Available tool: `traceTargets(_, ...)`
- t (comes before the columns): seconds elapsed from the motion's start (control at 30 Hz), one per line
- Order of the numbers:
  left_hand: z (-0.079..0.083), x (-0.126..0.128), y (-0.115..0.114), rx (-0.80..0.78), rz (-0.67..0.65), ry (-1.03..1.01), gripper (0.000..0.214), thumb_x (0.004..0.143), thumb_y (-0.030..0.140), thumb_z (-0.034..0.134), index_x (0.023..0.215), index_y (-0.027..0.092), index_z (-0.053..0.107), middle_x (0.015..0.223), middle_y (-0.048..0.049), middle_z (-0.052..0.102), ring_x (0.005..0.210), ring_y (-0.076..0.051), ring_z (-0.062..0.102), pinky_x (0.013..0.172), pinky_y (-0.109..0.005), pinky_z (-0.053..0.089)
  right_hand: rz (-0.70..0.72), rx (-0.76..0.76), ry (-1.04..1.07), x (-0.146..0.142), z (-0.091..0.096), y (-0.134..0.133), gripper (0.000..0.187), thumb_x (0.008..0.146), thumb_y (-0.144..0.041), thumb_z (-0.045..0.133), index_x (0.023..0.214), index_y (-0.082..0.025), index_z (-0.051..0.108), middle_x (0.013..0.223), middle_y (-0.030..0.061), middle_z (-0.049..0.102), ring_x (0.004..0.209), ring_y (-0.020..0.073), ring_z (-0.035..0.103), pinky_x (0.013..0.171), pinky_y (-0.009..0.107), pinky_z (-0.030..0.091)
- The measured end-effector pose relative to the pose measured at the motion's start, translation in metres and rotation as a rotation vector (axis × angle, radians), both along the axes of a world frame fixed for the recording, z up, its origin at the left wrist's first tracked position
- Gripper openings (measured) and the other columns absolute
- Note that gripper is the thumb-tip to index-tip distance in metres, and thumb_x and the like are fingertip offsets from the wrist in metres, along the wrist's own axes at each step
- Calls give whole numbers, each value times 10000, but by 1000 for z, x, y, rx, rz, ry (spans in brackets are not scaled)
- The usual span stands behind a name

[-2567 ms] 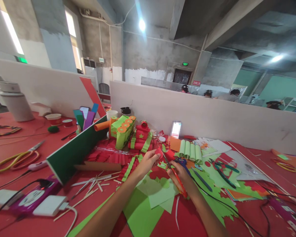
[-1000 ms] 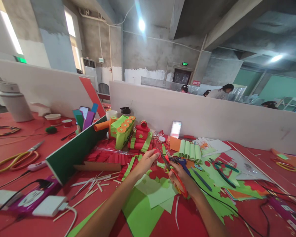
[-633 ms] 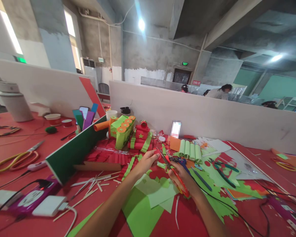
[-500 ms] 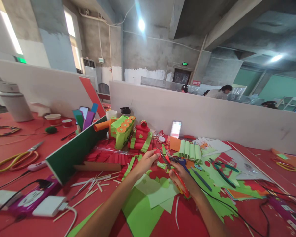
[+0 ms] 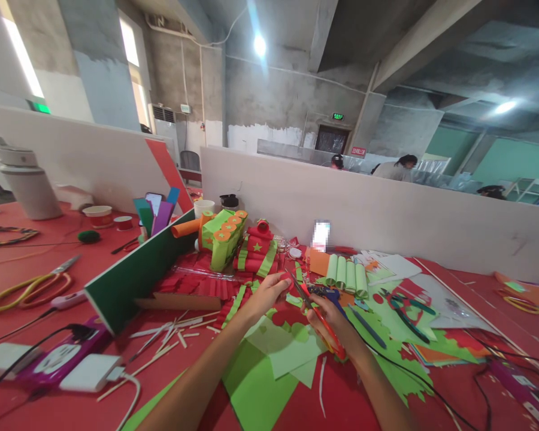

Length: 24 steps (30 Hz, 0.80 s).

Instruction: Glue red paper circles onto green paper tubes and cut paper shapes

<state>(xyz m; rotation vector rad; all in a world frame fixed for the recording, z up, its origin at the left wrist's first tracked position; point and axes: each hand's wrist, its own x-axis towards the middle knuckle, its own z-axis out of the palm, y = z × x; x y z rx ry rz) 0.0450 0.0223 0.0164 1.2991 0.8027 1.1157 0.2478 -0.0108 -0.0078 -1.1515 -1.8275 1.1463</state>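
Observation:
My right hand [image 5: 327, 318] is closed around red-and-yellow-handled scissors [image 5: 330, 336], their blades pointing up and away to the left. Beside the blades, my left hand [image 5: 273, 291] pinches a small piece of red paper [image 5: 287, 276], mostly hidden by the fingers. The blades and the left fingertips are close together; whether they touch the paper I cannot tell. Below the hands lie light green paper sheets [image 5: 291, 358] and a brighter green sheet [image 5: 258, 389]. A blue-handled glue gun [image 5: 327, 292] lies just behind my right hand.
Green paper rolls [image 5: 336, 270] stand right of a red-and-green paper model [image 5: 257, 246]. Cutting pliers [image 5: 408, 317] and a grey pen-like tool [image 5: 367, 326] lie at right. A green board [image 5: 135, 278] stands upright at left, near a purple power strip [image 5: 63, 359] and thin sticks [image 5: 177, 338].

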Motion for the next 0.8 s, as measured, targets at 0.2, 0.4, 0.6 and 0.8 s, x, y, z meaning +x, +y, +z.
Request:
traceTargets(0.2, 1, 1, 0, 29, 0, -13, 368, 768, 501, 626, 678, 190, 450, 559, 76, 379, 469, -70, 313, 478, -222, 233, 13, 37, -12, -2, 5, 1, 547, 840, -647, 581, 1085, -160, 617, 609, -44, 447, 484, 93, 349, 446, 217, 262)
traceTargets(0.4, 0, 1, 0, 77, 7, -15, 366, 793, 507, 653, 787, 174, 502, 575, 75, 432, 474, -68, 362, 478, -212, 264, -11, 44, 7, -4, 8, -1, 531, 831, -655, 585, 1040, -167, 597, 597, -52, 423, 474, 90, 327, 437, 215, 250)
traceTargets(0.6, 2, 1, -3, 120, -55, 48, 397, 799, 522, 666, 887, 152, 549, 644, 18, 582, 477, -86, 464, 456, -212, 313, -84, 138, 41, -8, 4, 1, 547, 845, -664, 552, 1057, -162, 596, 653, -22, 469, 498, 98, 343, 447, 220, 283)
traceTargets(0.8, 7, 3, -11, 102, -184, 57, 420, 802, 556, 656, 845, 142, 597, 624, 6, 581, 488, -93, 504, 486, -219, 368, -136, 102, 154, -12, -3, 1, 591, 844, -669, 550, 1131, -151, 561, 573, -55, 409, 440, 96, 339, 423, 224, 293)
